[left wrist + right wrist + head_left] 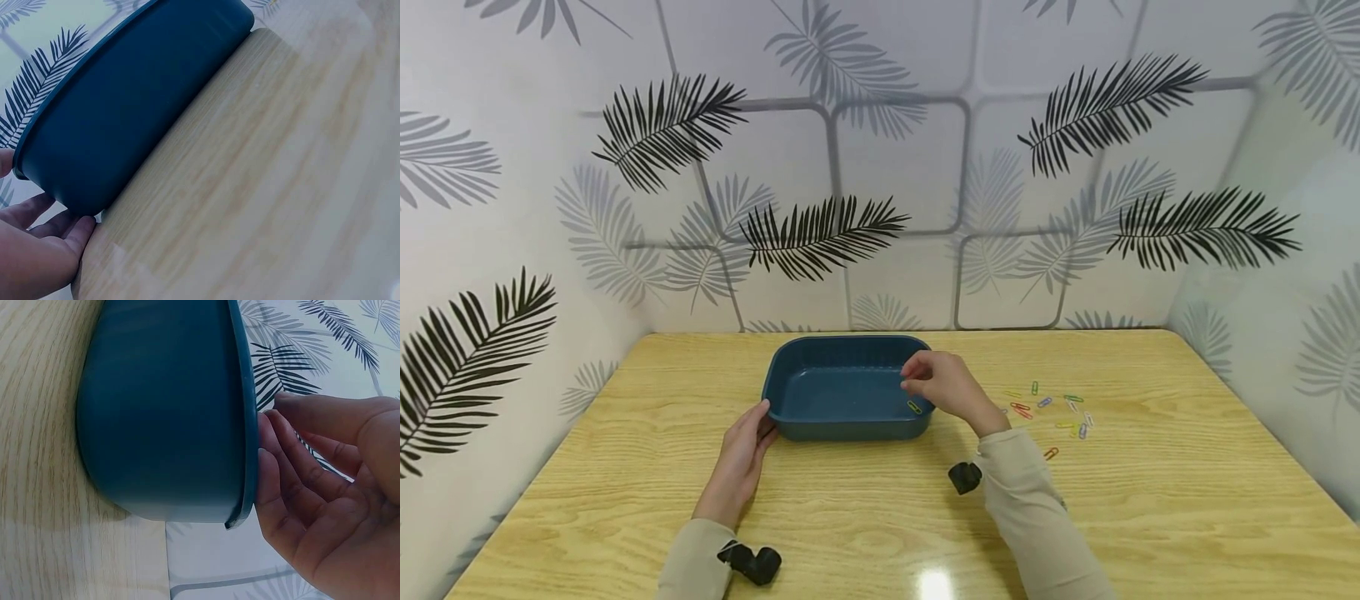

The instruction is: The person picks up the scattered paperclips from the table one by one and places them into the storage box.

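A dark blue rectangular tray (842, 430) stands on the wooden table. My left hand (743, 454) holds its front left corner, with fingertips against the outer wall and a digit at the rim in the left wrist view. Over the tray's right side is my right hand (943, 383), thumb and forefinger bent and slightly apart, with nothing seen between them. In the right wrist view, other fingers (269, 481) of that hand are beside the rim. A yellow paper clip (913, 407) lies inside the tray, just below the right hand.
Several coloured paper clips lie scattered right of the tray, among them a green clip (1034, 388), a blue clip (1045, 402) and a red clip (1051, 453). A leaf-patterned wall (902, 283) stands behind the table (865, 508).
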Demonstrator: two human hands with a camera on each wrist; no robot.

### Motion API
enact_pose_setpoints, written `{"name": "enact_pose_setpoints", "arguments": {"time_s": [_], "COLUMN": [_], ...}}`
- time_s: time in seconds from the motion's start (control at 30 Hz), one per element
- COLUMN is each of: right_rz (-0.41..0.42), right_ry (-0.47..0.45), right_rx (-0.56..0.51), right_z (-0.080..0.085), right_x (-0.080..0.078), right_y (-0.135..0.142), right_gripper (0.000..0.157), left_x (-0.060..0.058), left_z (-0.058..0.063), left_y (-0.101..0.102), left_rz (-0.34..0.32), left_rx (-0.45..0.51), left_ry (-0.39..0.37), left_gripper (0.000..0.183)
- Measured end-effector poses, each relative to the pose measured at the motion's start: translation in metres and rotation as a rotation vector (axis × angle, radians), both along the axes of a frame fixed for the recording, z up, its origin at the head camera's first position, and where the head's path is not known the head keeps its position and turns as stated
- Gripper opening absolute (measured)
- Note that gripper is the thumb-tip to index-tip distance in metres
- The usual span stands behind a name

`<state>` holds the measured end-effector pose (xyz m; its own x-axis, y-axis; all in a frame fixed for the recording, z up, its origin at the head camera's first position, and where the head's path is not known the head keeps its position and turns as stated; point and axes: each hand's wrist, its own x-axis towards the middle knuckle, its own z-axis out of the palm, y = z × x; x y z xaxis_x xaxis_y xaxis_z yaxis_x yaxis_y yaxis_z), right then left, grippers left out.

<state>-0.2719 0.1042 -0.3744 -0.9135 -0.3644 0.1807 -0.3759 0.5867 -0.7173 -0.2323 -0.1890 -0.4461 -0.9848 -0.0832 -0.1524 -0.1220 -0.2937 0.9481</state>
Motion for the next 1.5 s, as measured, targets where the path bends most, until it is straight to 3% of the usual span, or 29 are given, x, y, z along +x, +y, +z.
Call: {"name": "enact_pose_setpoints", "arguments": {"time_s": [0.4,0.8,1.2,1.5], "right_rz": [0.046,0.052,0.036,-0.087], "right_ry": [0.008,0.115,0.091,0.073], "right_rx": [0.033,0.069,0.126,0.178], "right_z": [0.0,-0.002,-0.009,-0.017], "right_x": [0.0,0.01,0.02,0.019], "right_y": [0.011,0.044,0.093,0.148], "right_gripper": [0.015,0.011,0.012,0.016], "left_x": [0.002,0.001,0.0,0.001], "left_z": [0.002,0.001,-0.001,0.0], "left_y": [0.001,0.0,0.0,0.0], "left_rz": [0.007,0.011,0.017,0.02], "left_rx": [0.004,0.006,0.025,0.024], "left_ry": [0.014,0.011,0.019,0.022], "left_gripper": [0.054,0.053,0.053,0.054]}}
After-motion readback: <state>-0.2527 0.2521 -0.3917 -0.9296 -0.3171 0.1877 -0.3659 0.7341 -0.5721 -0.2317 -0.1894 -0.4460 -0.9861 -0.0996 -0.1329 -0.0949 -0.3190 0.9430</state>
